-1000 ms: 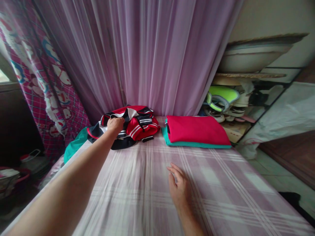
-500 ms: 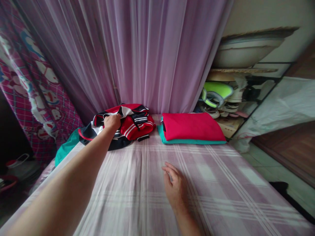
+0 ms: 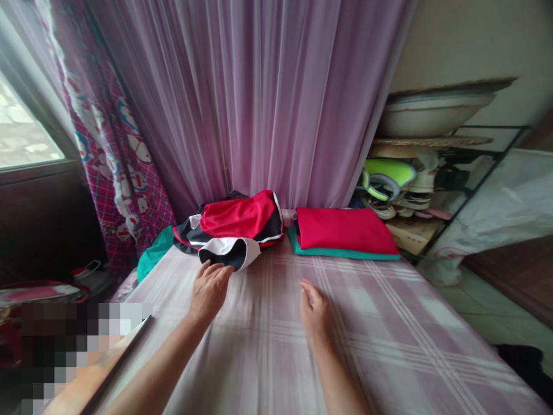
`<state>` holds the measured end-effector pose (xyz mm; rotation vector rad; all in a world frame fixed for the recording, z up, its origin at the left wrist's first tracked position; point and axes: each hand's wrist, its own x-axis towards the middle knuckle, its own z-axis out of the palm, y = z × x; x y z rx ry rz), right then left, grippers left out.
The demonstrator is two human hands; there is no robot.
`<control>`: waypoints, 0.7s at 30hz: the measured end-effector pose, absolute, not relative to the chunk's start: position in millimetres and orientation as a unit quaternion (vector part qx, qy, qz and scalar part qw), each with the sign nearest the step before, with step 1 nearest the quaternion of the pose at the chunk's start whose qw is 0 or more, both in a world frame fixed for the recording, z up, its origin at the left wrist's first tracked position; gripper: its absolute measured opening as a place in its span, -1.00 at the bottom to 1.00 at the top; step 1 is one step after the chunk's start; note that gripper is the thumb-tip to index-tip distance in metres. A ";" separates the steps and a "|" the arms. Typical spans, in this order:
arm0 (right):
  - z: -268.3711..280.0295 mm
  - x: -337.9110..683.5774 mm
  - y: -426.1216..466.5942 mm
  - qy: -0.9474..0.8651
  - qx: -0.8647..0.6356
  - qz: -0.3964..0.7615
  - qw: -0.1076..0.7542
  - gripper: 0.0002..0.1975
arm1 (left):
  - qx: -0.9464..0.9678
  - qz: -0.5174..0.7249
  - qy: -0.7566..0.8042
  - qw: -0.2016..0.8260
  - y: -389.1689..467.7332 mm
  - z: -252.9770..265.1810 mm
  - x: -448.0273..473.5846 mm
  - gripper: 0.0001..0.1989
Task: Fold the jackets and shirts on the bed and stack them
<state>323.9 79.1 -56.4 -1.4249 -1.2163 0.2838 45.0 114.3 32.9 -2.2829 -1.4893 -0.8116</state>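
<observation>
My left hand [image 3: 211, 290] is at the near edge of a heap of clothes, its fingers stretched out and slightly apart. Its fingertips meet the rim of a white-trimmed garment opening [image 3: 253, 253] with dark lining; I cannot tell whether they touch it. Behind that opening, a red, navy and white garment [image 3: 235, 216] lies bunched on top of the heap. Over the plaid bedcloth, my right hand [image 3: 315, 305] is loosely curved, with its thumb apart and nothing in it. Beyond it lies a folded red garment [image 3: 345, 227] on a folded teal one [image 3: 345, 254].
Purple curtains [image 3: 259, 104] hang behind the plaid-covered surface [image 3: 268, 346]. Teal cloth [image 3: 154, 253] droops over the left edge. On the right stands a rack with a basin [image 3: 432, 112], shoes [image 3: 412, 200] and a lime-green visor [image 3: 391, 172]. A pixelated patch covers the lower left.
My left hand has drawn back toward me from the heap. The red and navy garment has turned over, its white opening now facing me. The view has shifted left; the right hand has barely moved.
</observation>
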 end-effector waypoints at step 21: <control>-49.2 308.5 21.6 -0.676 -0.515 0.113 0.514 -0.58 | -0.780 -0.394 -0.479 0.081 -37.2 -2.6 45.1 -0.76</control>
